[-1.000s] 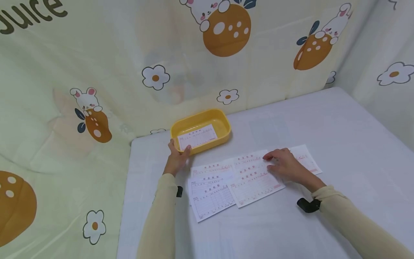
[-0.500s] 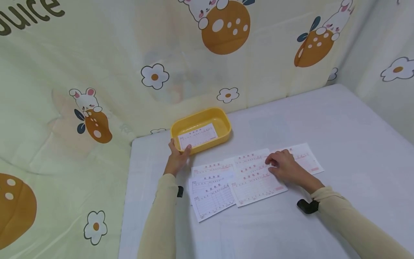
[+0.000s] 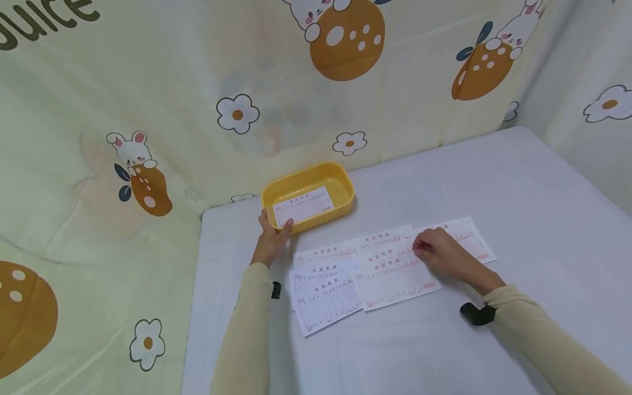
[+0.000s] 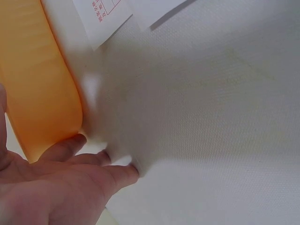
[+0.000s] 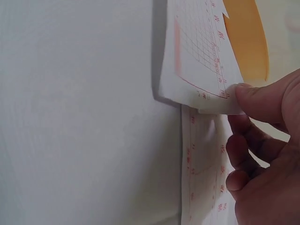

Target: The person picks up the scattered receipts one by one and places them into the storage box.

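Note:
My left hand (image 3: 269,241) holds the near left corner of a yellow plastic tray (image 3: 345,207), thumb at the front rim and fingers against the outer wall. In the left wrist view those fingers lie along the orange-looking wall. A printed receipt slip (image 3: 303,206) lies inside the tray. With thumb and forefinger, my right hand (image 3: 441,252) pinches the upper right corner of a red-printed receipt slip (image 3: 397,282), on top of overlapping slips. The right wrist view shows this slip (image 5: 197,61) lifted slightly at that corner, over another slip (image 5: 197,159).
Darker-printed slips (image 3: 328,307) overlap left of the red ones. Another red-printed slip (image 3: 466,236) lies partly behind the right hand. A patterned curtain (image 3: 296,120) hangs along the back of the white-covered table (image 3: 494,181).
The right hand's fingers have come together from a spread pose and now pinch the slip's corner. In the head view the hand sits slightly farther right. The left hand stays on the tray.

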A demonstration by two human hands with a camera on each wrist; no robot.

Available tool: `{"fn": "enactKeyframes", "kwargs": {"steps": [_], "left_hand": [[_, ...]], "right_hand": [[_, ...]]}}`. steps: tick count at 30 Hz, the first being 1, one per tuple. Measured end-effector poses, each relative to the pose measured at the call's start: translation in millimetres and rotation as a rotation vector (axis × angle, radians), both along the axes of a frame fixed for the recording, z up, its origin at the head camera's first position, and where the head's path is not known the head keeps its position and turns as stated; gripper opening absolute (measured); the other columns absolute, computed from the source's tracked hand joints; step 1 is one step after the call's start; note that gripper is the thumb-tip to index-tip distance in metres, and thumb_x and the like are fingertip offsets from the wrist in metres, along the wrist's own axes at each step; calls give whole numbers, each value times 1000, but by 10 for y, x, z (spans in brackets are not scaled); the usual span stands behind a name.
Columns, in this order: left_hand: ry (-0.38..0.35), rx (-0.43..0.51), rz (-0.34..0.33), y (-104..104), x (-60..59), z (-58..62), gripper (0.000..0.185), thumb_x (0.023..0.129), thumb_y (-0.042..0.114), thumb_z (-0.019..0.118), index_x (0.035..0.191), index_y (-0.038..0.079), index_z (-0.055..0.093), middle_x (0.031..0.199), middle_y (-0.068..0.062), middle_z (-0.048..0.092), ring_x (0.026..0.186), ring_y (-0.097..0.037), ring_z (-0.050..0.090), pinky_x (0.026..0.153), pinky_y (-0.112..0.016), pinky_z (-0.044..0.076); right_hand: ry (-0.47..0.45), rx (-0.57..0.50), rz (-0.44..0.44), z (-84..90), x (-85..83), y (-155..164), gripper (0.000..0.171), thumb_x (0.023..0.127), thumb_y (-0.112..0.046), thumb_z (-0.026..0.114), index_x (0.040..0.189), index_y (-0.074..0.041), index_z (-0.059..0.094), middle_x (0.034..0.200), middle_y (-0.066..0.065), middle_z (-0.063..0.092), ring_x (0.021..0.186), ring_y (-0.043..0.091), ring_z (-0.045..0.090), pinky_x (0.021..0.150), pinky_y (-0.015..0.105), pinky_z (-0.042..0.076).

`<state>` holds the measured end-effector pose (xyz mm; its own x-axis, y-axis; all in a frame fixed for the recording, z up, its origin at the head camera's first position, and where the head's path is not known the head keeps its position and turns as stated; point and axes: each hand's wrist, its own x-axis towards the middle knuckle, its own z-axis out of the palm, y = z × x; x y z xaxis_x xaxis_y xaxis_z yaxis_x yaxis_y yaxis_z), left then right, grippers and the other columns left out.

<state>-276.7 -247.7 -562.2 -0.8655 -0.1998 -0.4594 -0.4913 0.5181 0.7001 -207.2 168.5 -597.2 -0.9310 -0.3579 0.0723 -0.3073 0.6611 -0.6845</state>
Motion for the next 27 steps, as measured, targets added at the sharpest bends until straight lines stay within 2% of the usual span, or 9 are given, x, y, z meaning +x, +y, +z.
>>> {"fn": "enactKeyframes", "kwargs": {"steps": [6, 18, 27], "left_hand": [[6, -2, -2, -20, -3, 8, 105, 102, 64, 61, 169, 37, -16, 174, -13, 30, 157, -43, 29, 124, -65, 22], [-3, -17, 5, -5, 3, 58, 103, 104, 64, 59, 170, 34, -15, 175, -17, 25, 159, -42, 25, 125, -63, 21], [0, -23, 11, 3, 2, 18, 104, 102, 67, 59, 170, 35, -13, 174, -17, 29, 157, -43, 30, 125, -63, 23]], "right_hand": [[-83, -9, -29, 67, 14, 28, 6, 101, 1, 70, 103, -4, 69, 89, 1, 64, 83, 21, 55, 72, 32, 49], [-88, -43, -44, 154, -1, 113, 11, 102, 2, 66, 107, -6, 69, 93, 1, 63, 87, 23, 54, 73, 28, 46], [-73, -134, -9, 279, -154, 105, 4, 104, -1, 68, 108, -2, 68, 94, 3, 65, 83, 22, 54, 70, 25, 47]]}}
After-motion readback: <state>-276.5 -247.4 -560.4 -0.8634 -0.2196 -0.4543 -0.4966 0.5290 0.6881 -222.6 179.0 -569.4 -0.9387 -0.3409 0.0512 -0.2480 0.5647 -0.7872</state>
